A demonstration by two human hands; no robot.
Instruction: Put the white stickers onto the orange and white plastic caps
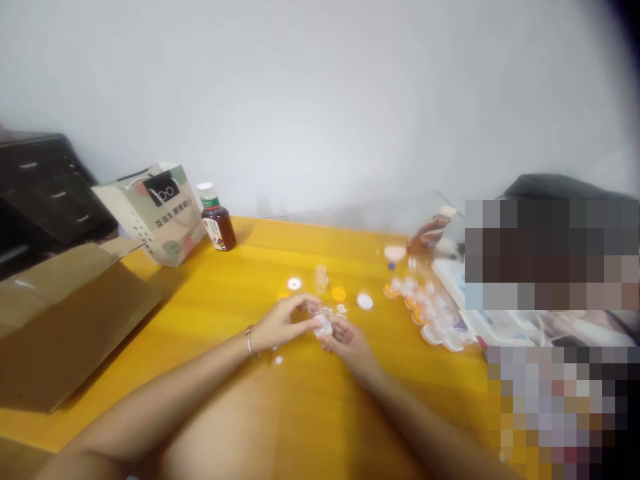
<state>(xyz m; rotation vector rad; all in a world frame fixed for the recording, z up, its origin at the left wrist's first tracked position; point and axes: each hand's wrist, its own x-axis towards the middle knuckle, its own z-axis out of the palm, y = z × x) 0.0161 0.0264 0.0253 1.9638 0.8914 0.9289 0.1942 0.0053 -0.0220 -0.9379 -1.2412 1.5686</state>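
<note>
Over the middle of the yellow table, a small clear plastic piece (pixel 323 325) is pinched between my two hands. My left hand (pixel 287 320), with a bracelet at the wrist, grips it from the left with thumb and fingers. From the right, the fingers of my right hand (pixel 350 341) close on its other side. Just beyond lie small white parts (pixel 341 309), a white disc (pixel 294 284), another white disc (pixel 365 301), an orange disc (pixel 339 294) and a translucent piece (pixel 321 277). Blur hides the finer details of the held piece.
Several clear pieces with orange and white bases (pixel 435 317) cluster on the right, near an amber bottle (pixel 431 232). A pixelated person sits there. A dark red bottle (pixel 219 228), a paper gift bag (pixel 167 217) and a brown cardboard box (pixel 65 327) stand left.
</note>
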